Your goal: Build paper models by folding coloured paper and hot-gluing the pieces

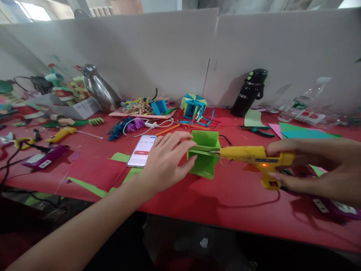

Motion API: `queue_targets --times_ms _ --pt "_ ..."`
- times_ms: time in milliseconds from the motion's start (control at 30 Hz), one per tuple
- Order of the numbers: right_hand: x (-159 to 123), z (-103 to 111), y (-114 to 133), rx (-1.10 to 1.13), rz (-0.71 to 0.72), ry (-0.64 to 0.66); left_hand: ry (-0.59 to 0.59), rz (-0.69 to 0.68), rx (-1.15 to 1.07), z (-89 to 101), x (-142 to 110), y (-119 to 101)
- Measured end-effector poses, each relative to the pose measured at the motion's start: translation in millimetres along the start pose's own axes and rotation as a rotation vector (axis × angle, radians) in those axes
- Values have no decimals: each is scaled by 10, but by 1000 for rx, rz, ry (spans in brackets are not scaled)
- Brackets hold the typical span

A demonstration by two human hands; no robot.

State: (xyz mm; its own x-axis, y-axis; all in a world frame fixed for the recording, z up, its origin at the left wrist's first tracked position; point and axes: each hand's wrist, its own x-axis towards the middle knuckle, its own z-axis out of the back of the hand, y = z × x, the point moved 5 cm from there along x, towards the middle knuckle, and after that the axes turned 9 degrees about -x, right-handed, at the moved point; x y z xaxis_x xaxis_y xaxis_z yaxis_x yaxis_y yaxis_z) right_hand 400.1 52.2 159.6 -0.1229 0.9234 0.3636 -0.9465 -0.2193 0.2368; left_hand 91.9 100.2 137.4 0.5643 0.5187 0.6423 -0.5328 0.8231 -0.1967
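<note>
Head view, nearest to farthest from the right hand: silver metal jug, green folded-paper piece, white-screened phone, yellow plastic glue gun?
1. Yellow glue gun, in right hand
2. Green paper piece, just left
3. Phone, farther left
4. Metal jug, back left

You are seeing yellow on your glue gun [244, 153], orange glowing in its light [264, 165], and bright green on the folded paper [204, 167]. The table [180, 205] is showing red, the bottle [241, 103] black with white letters [243, 96], the leftmost power strip [56, 154] purple and white.
</note>
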Motion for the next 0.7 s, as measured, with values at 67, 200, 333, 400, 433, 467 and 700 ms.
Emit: queue_targets --times_ms 67,200,333,400,433,467,700 --pt "-9 -13 35 -36 95 37 -2 -6 -7 0 0 -1" --pt "-6 -6 84 -38 154 47 -9 -12 -22 -1 -1 0" --pt "-12 -47 68 -34 124 136 -5 -2 -20 -8 -4 10" --pt "-19 -53 70 -30 114 153 3 1 -22 -13 -4 12" --pt "-20 -50 80 -20 109 156 4 2 -23 -14 -3 11" --pt "-20 -44 99 -3 108 159 3 0 -25 -14 -3 10" --pt "13 18 200 -18 141 116 4 -15 -25 -20 -4 -1"
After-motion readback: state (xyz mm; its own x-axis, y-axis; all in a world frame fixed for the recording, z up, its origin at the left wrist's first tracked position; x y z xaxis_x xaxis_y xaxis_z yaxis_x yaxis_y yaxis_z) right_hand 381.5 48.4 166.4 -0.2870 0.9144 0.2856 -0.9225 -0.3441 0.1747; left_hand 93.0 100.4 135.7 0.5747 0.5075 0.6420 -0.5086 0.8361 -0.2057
